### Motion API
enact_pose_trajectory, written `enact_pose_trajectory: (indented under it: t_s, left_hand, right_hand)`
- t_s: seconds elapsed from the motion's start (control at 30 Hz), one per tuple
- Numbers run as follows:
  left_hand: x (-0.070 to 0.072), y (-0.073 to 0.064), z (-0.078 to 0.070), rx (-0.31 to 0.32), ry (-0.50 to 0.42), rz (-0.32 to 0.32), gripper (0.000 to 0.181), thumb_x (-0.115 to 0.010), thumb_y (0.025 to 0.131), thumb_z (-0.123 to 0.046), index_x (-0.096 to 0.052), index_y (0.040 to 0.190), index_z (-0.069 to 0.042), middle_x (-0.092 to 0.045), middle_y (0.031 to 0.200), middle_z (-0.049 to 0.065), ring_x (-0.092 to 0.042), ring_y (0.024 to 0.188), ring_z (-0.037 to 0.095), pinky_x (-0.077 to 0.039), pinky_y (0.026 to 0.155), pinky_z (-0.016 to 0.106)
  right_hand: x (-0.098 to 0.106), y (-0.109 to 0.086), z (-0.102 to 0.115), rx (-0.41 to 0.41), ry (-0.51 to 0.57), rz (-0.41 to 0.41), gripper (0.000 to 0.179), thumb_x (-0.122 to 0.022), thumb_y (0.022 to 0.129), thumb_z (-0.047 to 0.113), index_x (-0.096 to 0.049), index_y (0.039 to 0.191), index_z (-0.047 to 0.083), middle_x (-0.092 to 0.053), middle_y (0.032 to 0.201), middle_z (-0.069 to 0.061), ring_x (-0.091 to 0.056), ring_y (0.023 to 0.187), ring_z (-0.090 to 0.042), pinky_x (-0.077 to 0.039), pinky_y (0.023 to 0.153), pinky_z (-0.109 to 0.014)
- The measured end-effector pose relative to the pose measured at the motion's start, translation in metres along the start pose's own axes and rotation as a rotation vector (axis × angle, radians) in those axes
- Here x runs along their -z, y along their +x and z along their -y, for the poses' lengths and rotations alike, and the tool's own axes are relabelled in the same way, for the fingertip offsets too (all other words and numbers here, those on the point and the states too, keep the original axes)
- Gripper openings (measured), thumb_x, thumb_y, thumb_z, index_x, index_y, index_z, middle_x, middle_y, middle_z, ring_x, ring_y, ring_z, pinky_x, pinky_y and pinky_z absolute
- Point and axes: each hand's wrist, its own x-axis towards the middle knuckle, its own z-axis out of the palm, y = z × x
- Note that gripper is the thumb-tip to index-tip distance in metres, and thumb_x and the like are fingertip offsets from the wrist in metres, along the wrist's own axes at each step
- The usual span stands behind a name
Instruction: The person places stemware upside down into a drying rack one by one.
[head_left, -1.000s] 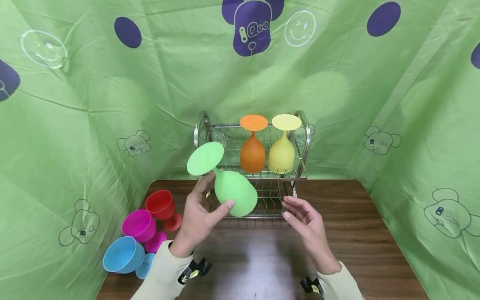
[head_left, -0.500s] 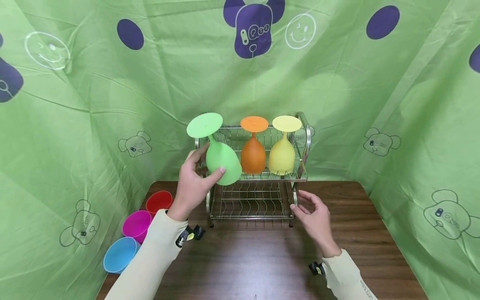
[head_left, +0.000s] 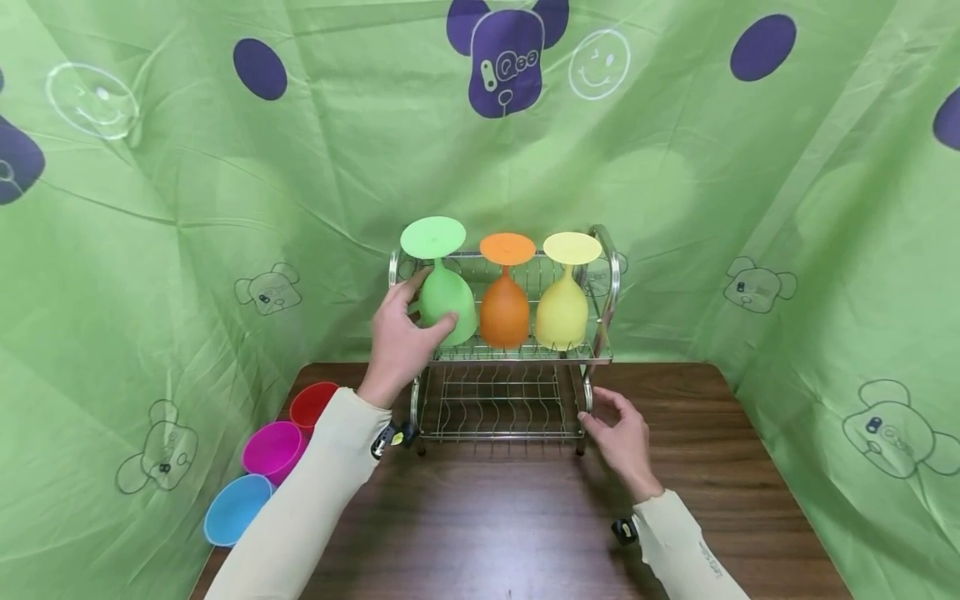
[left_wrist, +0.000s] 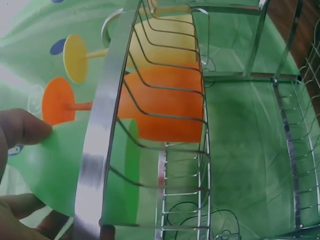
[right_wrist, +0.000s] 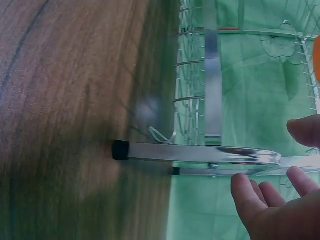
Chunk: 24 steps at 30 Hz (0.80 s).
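On the left of the upper rack tier, my left hand (head_left: 401, 337) holds a green goblet (head_left: 447, 292) upside down by its bowl, thumb in front and fingers behind. In the left wrist view, the bowl (left_wrist: 57, 157) passes behind the rack's front rail, its rim down among the wires. An orange goblet (head_left: 505, 312) and a yellow goblet (head_left: 562, 312) stand inverted to its right. My right hand (head_left: 624, 433) is at the right leg of the metal dish rack (head_left: 502, 435); in the right wrist view, thumb and fingers (right_wrist: 245, 192) are apart on either side of the frame.
At the table's left edge, a red cup (head_left: 311, 404), a magenta cup (head_left: 273, 450) and a blue cup (head_left: 236, 508) stand in a row, partly behind my left sleeve. Green cloth (head_left: 660, 192) encloses the wooden table (head_left: 495, 517) at back and sides.
My left hand has raised the green goblet from in front of the rack onto the upper tier and turned it upright on its rim. My right hand has shifted right to the rack's leg.
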Motion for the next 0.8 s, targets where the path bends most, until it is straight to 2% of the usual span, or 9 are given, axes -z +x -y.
enact_pose_trajectory:
  t_s: [0.13, 0.27, 0.37, 0.53, 0.67, 0.8]
  left_hand:
    - [-0.005, 0.003, -0.002, 0.049, 0.076, 0.002, 0.079, -0.085, 0.086, -0.031, -0.053, 0.157, -0.016, -0.059, 0.146, 0.011, -0.063, 0.129, 0.03, -0.062, 0.098, 0.044]
    - [-0.008, 0.008, -0.003, 0.096, 0.131, 0.007, 0.081, -0.084, 0.086, -0.037, -0.052, 0.157, -0.014, -0.06, 0.148, 0.012, -0.065, 0.124, 0.031, -0.064, 0.091, 0.046]
    - [-0.011, 0.012, -0.002, 0.107, 0.179, 0.016, 0.081, -0.084, 0.087, -0.038, -0.052, 0.156, -0.011, -0.061, 0.148, 0.014, -0.065, 0.12, 0.032, -0.063, 0.089, 0.048]
    - [-0.013, 0.019, 0.001, 0.132, 0.247, 0.051, 0.083, -0.084, 0.087, -0.037, -0.051, 0.156, -0.005, -0.063, 0.146, 0.018, -0.065, 0.12, 0.037, -0.06, 0.092, 0.051]
    - [-0.015, 0.025, 0.003, 0.201, 0.245, 0.116, 0.085, -0.085, 0.088, -0.034, -0.046, 0.158, -0.003, -0.061, 0.149, 0.02, -0.065, 0.121, 0.037, -0.061, 0.095, 0.05]
    - [-0.016, 0.028, 0.002, 0.268, 0.232, 0.163, 0.087, -0.086, 0.089, -0.03, -0.043, 0.16, -0.004, -0.055, 0.155, 0.02, -0.062, 0.128, 0.037, -0.058, 0.104, 0.049]
  right_hand:
    - [-0.003, 0.001, -0.005, 0.01, -0.056, -0.04, 0.05, -0.085, 0.088, 0.013, -0.069, 0.135, 0.014, -0.072, 0.132, -0.013, -0.072, 0.117, -0.036, -0.054, 0.08, -0.008]
    - [-0.005, 0.0, -0.008, 0.0, -0.114, -0.071, 0.045, -0.084, 0.089, 0.015, -0.072, 0.132, 0.019, -0.076, 0.125, -0.008, -0.074, 0.11, -0.029, -0.053, 0.078, -0.01]
    - [-0.006, 0.0, -0.011, 0.003, -0.134, -0.089, 0.042, -0.084, 0.089, 0.013, -0.073, 0.13, 0.019, -0.077, 0.121, -0.008, -0.074, 0.105, -0.026, -0.053, 0.076, -0.011]
    - [-0.006, 0.0, -0.012, 0.025, -0.116, -0.099, 0.039, -0.083, 0.089, 0.009, -0.076, 0.127, 0.016, -0.079, 0.115, -0.01, -0.074, 0.092, -0.01, -0.053, 0.073, -0.01]
    - [-0.006, 0.0, -0.012, 0.036, -0.097, -0.101, 0.038, -0.083, 0.089, 0.007, -0.077, 0.125, 0.015, -0.08, 0.112, -0.011, -0.069, 0.082, 0.005, -0.053, 0.071, -0.009]
    - [-0.006, 0.001, -0.013, 0.04, -0.107, -0.112, 0.036, -0.084, 0.088, 0.008, -0.078, 0.123, 0.015, -0.081, 0.11, -0.011, -0.068, 0.08, 0.007, -0.053, 0.069, -0.009]
